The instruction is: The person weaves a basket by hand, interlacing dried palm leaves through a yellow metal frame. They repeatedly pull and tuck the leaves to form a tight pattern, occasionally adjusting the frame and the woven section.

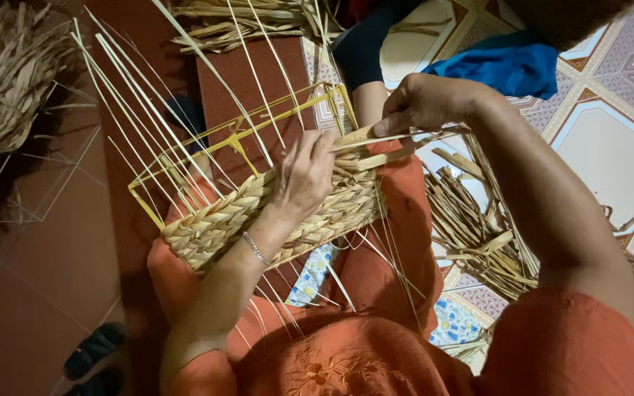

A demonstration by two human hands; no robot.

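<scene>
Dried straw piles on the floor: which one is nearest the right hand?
The loose flat-strip pile under the right hand, on patterned tiles; the other piles lie far left and top centre.
</scene>
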